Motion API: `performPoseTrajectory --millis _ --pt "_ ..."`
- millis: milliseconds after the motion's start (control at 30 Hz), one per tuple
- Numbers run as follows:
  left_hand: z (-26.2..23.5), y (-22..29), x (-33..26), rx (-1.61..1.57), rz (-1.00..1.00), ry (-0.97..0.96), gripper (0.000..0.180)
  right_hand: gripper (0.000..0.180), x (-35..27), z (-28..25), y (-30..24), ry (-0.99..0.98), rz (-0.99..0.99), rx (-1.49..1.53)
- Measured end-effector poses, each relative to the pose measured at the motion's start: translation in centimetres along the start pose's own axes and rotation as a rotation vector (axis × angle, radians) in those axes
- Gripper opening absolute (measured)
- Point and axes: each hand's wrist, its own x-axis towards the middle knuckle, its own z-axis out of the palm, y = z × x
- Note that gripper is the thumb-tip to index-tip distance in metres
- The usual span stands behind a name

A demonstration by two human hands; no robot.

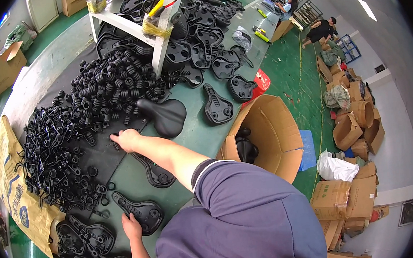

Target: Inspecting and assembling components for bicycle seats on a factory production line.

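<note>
My left hand (132, 227) grips the near edge of a black bicycle saddle base (148, 215), its underside turned up on the green table. Further away, my right hand (127, 140) reaches across with its fingers pinched together. Something small and dark shows beneath those fingertips, too hidden to name. Beyond it lies a heap of black ribbed rubber springs (114, 83). To its left spreads a pile of small black clamp-like parts (56, 152). A padded black saddle (168, 116) lies top side up beside my right hand, and another saddle base (154, 172) rests under my right forearm.
An open cardboard box (270, 128) with black saddles inside stands at the table's right edge. More saddle bases (90, 237) lie at the near left, by a yellow sack (18, 189). A white metal frame leg (159, 54) rises from the table. Two people are far off.
</note>
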Motion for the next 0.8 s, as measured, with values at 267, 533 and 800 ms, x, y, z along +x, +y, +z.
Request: performPoseTrajectory --millis 267,533,800 --pt "0.0 0.3 -0.4 0.02 0.002 -0.013 0.051 0.04 1.4 2.1 -3.6 -0.117 -0.128 -0.18" --pt "-0.4 0.7 -0.6 -0.011 0.011 0.011 0.046 0.042 -1.5 1.9 -4.0 0.006 -0.06 0.395" --pt "-2.7 6.9 -0.9 -1.271 -0.027 -0.217 0.032 0.062 -15.5 5.0 -11.3 -0.429 -0.511 1.087"
